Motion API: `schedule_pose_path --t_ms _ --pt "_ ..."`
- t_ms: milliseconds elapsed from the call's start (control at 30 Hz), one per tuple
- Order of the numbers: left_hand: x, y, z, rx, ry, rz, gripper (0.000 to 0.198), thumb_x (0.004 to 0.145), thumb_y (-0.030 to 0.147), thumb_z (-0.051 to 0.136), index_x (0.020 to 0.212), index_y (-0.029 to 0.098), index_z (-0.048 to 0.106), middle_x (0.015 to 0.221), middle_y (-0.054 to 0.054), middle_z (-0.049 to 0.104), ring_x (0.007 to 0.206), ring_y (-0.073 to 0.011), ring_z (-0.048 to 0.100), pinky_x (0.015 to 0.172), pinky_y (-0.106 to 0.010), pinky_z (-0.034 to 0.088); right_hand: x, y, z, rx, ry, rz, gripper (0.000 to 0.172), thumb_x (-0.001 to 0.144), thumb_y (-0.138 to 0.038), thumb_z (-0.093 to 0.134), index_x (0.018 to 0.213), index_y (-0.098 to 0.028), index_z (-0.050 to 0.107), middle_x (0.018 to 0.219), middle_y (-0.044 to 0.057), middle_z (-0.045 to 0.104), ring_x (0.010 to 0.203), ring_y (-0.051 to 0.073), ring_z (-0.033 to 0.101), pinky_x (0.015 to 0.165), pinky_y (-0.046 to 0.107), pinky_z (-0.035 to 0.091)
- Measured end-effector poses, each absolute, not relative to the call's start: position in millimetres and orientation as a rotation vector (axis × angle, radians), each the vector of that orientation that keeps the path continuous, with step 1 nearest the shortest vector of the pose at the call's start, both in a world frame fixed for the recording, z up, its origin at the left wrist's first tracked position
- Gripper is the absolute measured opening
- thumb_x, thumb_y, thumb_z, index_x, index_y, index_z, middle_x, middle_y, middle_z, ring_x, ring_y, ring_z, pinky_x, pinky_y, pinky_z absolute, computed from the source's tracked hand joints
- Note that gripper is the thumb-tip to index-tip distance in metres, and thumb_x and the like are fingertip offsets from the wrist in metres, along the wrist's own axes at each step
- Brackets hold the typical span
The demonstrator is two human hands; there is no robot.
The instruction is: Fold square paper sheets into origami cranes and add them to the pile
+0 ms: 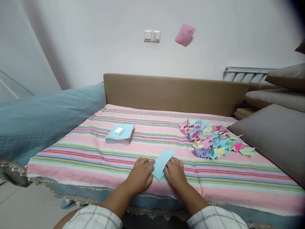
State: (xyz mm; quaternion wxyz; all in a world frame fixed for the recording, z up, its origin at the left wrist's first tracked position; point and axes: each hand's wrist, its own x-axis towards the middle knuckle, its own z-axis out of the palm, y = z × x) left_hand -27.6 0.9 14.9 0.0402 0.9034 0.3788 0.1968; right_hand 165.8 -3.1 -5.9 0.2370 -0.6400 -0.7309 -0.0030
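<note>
A light blue sheet of origami paper (163, 163), partly folded and narrowing to a point towards me, lies on the striped cloth near the front edge. My left hand (141, 174) grips its left side, with the fingers curled and the thumb low by the paper. On the other side my right hand (175, 172) has its fingers bent over the paper's right edge. The fingertips of my right hand are partly hidden behind the paper.
A stack of coloured paper (119, 135) with a small white object (118, 131) on top sits to the left. Many folded paper pieces (212, 140) lie heaped at the right, beside grey cushions (271, 136). The striped cloth (78, 152) covers the seat; a brown backrest (166, 93) stands behind.
</note>
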Motion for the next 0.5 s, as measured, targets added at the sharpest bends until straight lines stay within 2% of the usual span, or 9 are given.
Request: schedule_pose_path --t_ms 200,500 --pt "-27.4 -0.1 15.8 2.815 1.138 0.598 0.020 0.076 0.015 0.050 0.091 0.022 0.059 0.124 -0.003 0.058 0.111 -0.0259 0.046 0.101 -0.049 0.029 163.0 -8.1 -2.1 -1.726 -2.026 -0.055 0.017 0.080 -0.013 0.049 0.080 -0.021 0.064 0.084 0.007 0.058 0.089 0.022 0.049 0.082 0.036 0.029" --pt "-24.4 3.3 16.2 2.814 1.108 0.624 0.024 0.068 0.011 0.050 0.089 0.020 0.055 0.125 -0.004 0.057 0.115 -0.0250 0.044 0.103 -0.045 0.027 164.9 -10.6 -0.5 -1.758 -1.978 -0.041 0.018 0.082 -0.016 0.049 0.086 -0.023 0.065 0.091 0.007 0.059 0.093 0.023 0.048 0.084 0.037 0.029"
